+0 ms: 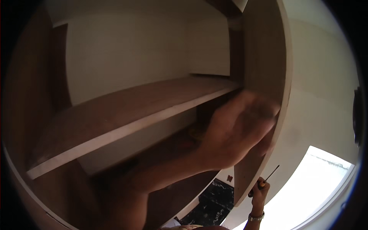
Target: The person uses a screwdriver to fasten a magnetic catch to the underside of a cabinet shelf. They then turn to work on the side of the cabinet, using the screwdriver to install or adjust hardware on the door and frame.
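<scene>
The left hand (245, 128) reaches from the lower left, below the shelf's front edge, to the inner face of the side panel (264, 50) at the right of an open wooden cabinet (28, 96). The fingers are near the panel's front edge. Motion blur and shadow obscure them; whether this hand is grasping anything cannot be determined.

The right hand (260, 191) is raised beside the lower end of the same panel, on its outer side. It is closed around the handle of a screwdriver (271, 174), whose handle shows yellow and dark parts. The shaft points up and to the right, its tip free in the air. A metal-banded watch (256, 217) is on the right wrist.

A brown shelf (130, 111) with a pale front edge spans the cabinet. A black, white-veined surface (212, 205) lies below. A bright opening (310, 188) stands at lower right.
</scene>
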Available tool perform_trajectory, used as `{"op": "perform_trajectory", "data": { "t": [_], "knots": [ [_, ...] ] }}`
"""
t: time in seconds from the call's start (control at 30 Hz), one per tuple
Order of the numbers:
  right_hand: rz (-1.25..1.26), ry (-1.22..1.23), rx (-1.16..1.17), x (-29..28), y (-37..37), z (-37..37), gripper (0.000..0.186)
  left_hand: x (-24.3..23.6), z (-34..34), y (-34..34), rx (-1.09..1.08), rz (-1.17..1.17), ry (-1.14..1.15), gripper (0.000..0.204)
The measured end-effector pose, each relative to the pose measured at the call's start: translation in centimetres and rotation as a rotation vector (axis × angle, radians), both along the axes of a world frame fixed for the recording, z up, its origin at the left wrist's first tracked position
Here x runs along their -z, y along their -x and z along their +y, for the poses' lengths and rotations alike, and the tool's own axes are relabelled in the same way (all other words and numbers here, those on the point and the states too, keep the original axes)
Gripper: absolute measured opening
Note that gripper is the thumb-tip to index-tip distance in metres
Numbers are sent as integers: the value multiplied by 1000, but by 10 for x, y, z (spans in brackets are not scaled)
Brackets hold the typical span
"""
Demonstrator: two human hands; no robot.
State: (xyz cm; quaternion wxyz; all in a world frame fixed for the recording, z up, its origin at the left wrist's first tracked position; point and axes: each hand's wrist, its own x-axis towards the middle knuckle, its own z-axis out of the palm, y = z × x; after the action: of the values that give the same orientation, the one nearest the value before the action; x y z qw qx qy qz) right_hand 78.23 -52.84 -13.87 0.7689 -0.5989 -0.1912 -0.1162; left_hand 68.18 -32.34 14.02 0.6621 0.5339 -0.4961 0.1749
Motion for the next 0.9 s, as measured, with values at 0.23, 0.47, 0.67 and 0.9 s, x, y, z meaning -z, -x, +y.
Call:
{"op": "perform_trajectory", "data": {
  "t": [0.23, 0.47, 0.67, 0.9],
  "knots": [
    [-56, 1, 125, 5, -5, -4, 24, -182, -105, -33, -152, -618, 374, 16],
    [-51, -45, 65, 12, -6, -5, 29, -256, -87, -62, -637, -805, 289, 13],
    [-33, -11, 7, 14, -13, 8, 30, -258, 5, -109, -759, -592, 274, 14],
    [-54, -36, -12, 5, -9, 36, 27, -257, 81, -130, -1048, -281, 362, 22]
  ]
}}
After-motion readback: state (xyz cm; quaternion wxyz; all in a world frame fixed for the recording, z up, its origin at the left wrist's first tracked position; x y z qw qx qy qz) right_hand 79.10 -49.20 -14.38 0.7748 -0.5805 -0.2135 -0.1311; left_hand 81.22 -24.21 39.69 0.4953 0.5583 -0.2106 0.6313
